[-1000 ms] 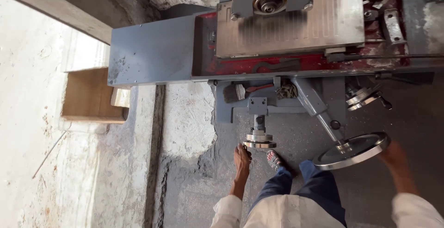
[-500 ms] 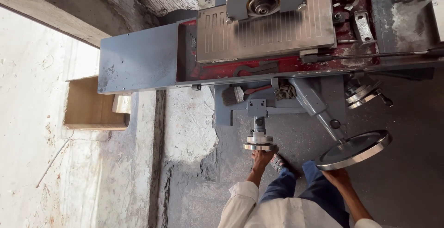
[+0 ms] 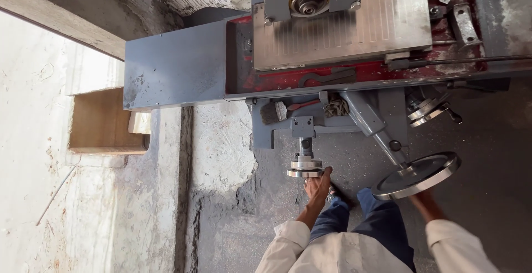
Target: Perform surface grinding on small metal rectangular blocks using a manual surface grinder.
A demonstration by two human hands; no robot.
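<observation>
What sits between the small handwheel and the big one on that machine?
In the head view, only bare grey floor separates the small handwheel from the large handwheel; the slanted support arm stands above.

Left hand point(image 3: 317, 187) touching small handwheel point(image 3: 305, 168); right hand under large handwheel point(image 3: 417, 175).

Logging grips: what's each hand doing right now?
Left hand: on the small handwheel, grip unclear.
Right hand: mostly hidden under the large handwheel; cannot tell.
</observation>
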